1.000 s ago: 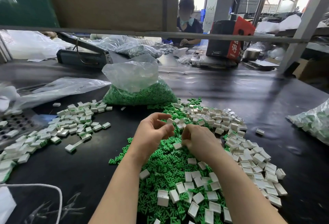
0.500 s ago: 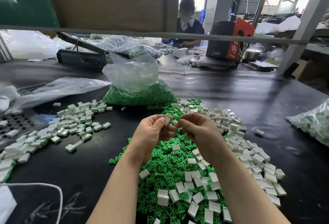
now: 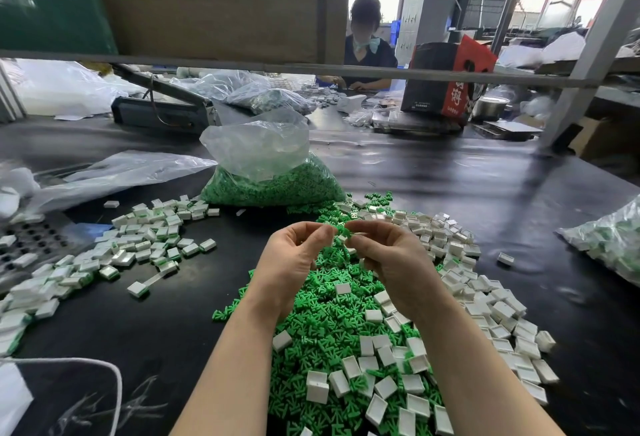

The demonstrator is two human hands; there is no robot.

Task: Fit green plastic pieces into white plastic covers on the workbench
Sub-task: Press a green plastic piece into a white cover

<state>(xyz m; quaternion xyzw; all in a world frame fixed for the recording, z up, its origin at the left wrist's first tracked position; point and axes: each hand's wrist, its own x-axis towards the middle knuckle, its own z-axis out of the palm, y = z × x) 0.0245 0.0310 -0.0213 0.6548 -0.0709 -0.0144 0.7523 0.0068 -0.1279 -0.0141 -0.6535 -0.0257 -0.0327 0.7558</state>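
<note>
1. Overhead, head view: left hand (image 3: pixel 294 255) and right hand (image 3: pixel 388 255) meet fingertip to fingertip, both pinching a green piece (image 3: pixel 341 231), probably to seat it in a cover; cover itself hidden.
2. Loose green pieces (image 3: pixel 322 300) and white covers (image 3: pixel 446 238) heaped beneath on the surface (image 3: pixel 433 175), within easy reach.

A black workbench (image 3: pixel 433 179) carries a heap of green pieces (image 3: pixel 322 317) at its near edge, white covers (image 3: pixel 485 300) spread to their right, filled covers (image 3: pixel 138 245) toward the left edge, and a clear bag of green pieces (image 3: pixel 273 179) behind the heap.
</note>
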